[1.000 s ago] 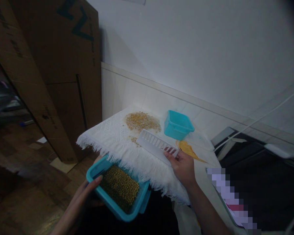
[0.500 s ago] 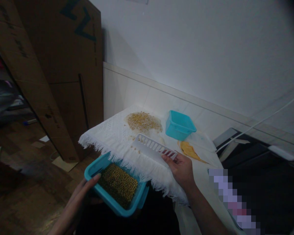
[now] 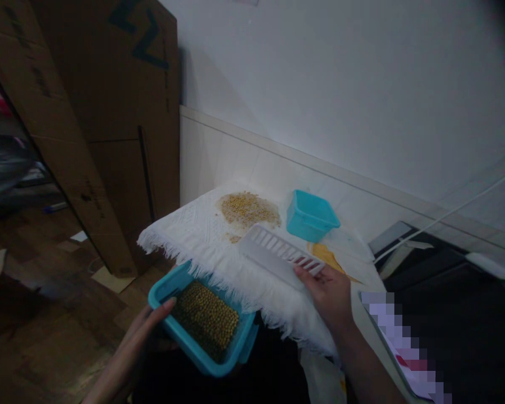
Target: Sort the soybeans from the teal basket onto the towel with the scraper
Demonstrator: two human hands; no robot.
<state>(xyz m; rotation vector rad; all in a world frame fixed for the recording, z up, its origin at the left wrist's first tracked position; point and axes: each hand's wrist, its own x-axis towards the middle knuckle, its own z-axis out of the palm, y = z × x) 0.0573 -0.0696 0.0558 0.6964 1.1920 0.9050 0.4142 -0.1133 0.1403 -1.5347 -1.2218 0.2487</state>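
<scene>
My left hand [image 3: 154, 325] grips the left rim of a blue plastic container [image 3: 231, 365], its thumb over the edge. The container is tilted under the fringed front edge of a white cloth [image 3: 185, 227]. Inside lie yellow beans [image 3: 214, 308] beside a darker green layer. In my right hand [image 3: 330, 294] is a white slotted plastic piece [image 3: 273, 264], long and narrow, held by its right end just over the cloth. A pile of yellow beans and paler grains [image 3: 248, 207] is spread on the cloth behind it. Several grains [image 3: 233, 238] lie near its left end.
A second blue container [image 3: 311, 216] stands at the back right of the table, near the wall. An orange-yellow flat thing [image 3: 326, 255] lies in front of it. Tall cardboard boxes [image 3: 118, 112] stand at left. A pale cable [image 3: 446, 216] crosses above black items [image 3: 446, 292] at right.
My right hand has moved the slotted piece a little to the right. Fewer loose beans show near the cloth's front edge. My left hand and its container have hardly moved.
</scene>
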